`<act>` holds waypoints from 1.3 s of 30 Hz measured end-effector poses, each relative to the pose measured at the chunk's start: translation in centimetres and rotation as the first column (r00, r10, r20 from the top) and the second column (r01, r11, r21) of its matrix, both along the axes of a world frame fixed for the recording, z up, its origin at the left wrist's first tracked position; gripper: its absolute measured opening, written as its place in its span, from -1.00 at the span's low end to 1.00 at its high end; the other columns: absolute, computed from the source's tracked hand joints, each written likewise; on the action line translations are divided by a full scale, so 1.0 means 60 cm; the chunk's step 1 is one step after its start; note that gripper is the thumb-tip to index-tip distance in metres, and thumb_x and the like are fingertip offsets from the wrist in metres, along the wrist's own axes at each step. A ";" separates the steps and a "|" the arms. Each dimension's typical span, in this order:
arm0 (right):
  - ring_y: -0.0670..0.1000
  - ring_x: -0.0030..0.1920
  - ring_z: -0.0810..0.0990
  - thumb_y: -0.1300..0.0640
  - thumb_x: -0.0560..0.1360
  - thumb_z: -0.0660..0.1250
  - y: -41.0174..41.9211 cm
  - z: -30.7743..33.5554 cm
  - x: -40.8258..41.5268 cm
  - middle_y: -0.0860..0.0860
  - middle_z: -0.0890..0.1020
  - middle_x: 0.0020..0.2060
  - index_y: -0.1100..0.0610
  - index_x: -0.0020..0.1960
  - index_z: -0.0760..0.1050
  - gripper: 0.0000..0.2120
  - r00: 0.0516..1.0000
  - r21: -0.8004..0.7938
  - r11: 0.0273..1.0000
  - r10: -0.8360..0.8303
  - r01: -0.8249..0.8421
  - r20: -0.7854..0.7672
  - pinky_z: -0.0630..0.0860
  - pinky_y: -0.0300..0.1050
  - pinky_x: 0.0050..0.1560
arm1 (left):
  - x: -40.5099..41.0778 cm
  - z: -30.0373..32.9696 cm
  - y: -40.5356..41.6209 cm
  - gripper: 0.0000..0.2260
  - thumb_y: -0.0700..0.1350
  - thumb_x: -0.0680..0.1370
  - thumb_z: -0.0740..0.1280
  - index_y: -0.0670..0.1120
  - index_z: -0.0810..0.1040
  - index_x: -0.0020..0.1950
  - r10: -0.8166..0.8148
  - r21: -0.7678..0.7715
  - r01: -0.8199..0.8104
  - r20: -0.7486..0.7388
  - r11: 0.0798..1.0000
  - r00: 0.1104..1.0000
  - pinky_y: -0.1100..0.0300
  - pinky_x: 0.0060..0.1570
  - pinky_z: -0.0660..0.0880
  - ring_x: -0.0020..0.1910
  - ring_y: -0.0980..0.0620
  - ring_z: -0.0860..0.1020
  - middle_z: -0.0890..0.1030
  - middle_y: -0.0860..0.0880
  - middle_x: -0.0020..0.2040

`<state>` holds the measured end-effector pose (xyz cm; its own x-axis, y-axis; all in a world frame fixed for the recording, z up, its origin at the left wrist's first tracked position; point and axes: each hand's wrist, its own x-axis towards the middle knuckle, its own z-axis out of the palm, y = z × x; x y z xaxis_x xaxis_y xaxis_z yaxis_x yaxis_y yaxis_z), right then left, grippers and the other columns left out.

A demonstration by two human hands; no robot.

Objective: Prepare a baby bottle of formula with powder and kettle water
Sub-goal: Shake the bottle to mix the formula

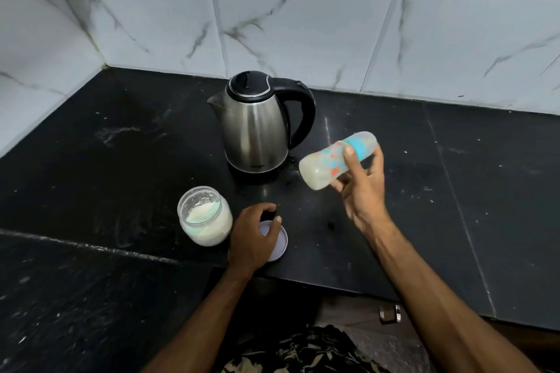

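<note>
My right hand (362, 188) grips a baby bottle (328, 165) with a blue collar and coloured spots, held tilted almost sideways above the counter; cloudy milky liquid fills it. A steel kettle (256, 127) with a black lid and handle stands on its base just left of the bottle, spout pointing left. An open clear jar of white powder (203, 216) stands at the front left. My left hand (253, 236) rests over a pale round lid (277, 244) lying flat beside the jar, fingers curled down onto it.
The black stone counter (424, 191) meets white marble-look wall tiles (303, 24) at the back and left. A step in the counter (91, 247) runs along the front left. A small metal knob (390, 313) shows below the counter edge.
</note>
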<state>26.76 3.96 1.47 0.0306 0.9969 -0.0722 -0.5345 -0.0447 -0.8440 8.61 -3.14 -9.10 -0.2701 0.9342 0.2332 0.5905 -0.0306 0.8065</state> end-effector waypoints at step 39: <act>0.10 0.02 0.72 0.14 0.42 0.53 -0.040 -0.035 -0.012 0.11 0.72 0.03 -0.13 0.47 0.25 -0.27 0.906 -0.012 0.933 0.352 -0.359 0.235 0.65 -0.02 -0.17 | -0.011 -0.009 0.008 -0.72 -0.14 0.41 0.53 -0.07 0.63 0.10 -0.061 -0.068 0.063 0.018 0.996 0.998 0.13 0.12 0.48 0.08 0.00 0.59 0.62 0.10 0.04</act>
